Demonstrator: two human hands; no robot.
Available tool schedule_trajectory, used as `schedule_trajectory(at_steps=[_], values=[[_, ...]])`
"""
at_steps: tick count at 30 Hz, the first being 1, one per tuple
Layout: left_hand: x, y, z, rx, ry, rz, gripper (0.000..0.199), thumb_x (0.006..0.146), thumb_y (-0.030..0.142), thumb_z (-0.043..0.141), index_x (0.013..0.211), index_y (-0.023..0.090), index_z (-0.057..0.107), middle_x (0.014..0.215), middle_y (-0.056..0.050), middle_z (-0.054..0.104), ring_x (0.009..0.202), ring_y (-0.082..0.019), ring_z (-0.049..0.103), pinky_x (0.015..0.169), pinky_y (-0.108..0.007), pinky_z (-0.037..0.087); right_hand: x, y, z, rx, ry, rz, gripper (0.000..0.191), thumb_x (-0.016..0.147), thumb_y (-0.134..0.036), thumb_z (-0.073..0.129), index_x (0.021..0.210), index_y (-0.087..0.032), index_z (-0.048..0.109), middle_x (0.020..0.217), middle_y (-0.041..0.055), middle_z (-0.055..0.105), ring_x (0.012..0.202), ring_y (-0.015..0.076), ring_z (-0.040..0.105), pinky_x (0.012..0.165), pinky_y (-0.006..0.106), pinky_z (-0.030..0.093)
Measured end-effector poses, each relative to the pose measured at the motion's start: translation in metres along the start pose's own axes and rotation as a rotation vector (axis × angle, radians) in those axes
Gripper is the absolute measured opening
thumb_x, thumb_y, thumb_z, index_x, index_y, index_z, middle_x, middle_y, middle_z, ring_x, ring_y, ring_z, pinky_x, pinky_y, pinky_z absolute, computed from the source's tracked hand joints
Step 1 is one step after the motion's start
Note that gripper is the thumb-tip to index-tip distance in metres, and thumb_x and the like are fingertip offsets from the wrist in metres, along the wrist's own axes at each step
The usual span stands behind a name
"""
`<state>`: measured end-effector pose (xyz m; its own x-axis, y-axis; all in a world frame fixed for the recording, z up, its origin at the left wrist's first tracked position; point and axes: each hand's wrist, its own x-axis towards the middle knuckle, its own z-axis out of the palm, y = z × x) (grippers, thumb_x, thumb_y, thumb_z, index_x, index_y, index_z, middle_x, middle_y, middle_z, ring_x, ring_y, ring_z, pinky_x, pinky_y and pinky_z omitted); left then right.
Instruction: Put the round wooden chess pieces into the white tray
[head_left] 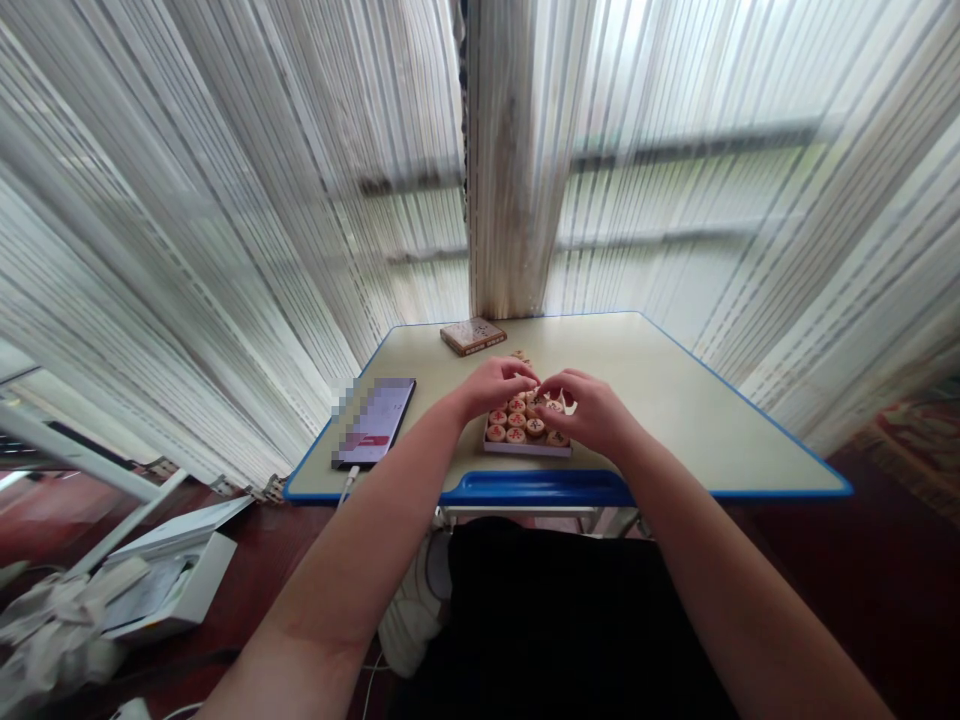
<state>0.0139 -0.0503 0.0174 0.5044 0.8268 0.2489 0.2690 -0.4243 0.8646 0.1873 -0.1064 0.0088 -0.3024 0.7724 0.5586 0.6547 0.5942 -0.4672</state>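
A shallow open box (525, 450) holds rows of round wooden xiangqi pieces (516, 420), marked in red and in black. My left hand (495, 383) hovers over the far left part of the box, fingers curved and thumb apart from them. From the right, my right hand (589, 408) reaches over the box, its thumb and index finger closing around a xiangqi piece near the middle. Both hands partly hide the far rows. A few more pieces (520, 355) lie on the table just beyond my left hand.
A flat box lid with a printed board picture (474, 336) lies at the table's back. On the left is a phone or tablet (375, 425) with a white cable (347, 485). The table (697, 420) has a blue rim and front tray (540, 487). Curtains (300, 200) hang behind.
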Motion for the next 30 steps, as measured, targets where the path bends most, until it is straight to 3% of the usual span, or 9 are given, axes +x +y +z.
schedule_trajectory(at_steps=[5,9,30], values=[[0.003,-0.005,-0.002,0.105,0.162,0.007,0.017,0.068,0.025,0.057,0.069,0.012,0.067,0.069,-0.003,0.064,0.068,-0.012,0.055,0.065,-0.023,0.043,0.001,0.0,0.001,-0.047,-0.171,0.063,0.014,0.068,-0.027,0.063,0.079,-0.018,0.067,0.072,0.0017,0.058,0.065,0.0138,0.052,0.063,0.026,0.042],[0.004,-0.007,-0.002,0.103,0.185,0.007,0.017,0.067,0.024,0.056,0.067,0.012,0.067,0.066,-0.002,0.064,0.065,-0.012,0.055,0.064,-0.023,0.043,0.001,0.0,0.001,-0.093,-0.228,0.083,0.018,0.069,-0.032,0.063,0.08,-0.019,0.068,0.074,0.0027,0.059,0.069,0.0156,0.054,0.065,0.027,0.042],[0.007,-0.014,-0.001,0.147,0.177,-0.06,0.02,0.065,0.026,0.053,0.066,0.012,0.067,0.059,0.0,0.059,0.061,-0.011,0.05,0.059,-0.022,0.039,0.001,0.005,0.003,-0.141,-0.24,0.036,0.016,0.068,-0.033,0.064,0.077,-0.02,0.066,0.072,0.0026,0.06,0.071,0.0173,0.054,0.067,0.028,0.041]])
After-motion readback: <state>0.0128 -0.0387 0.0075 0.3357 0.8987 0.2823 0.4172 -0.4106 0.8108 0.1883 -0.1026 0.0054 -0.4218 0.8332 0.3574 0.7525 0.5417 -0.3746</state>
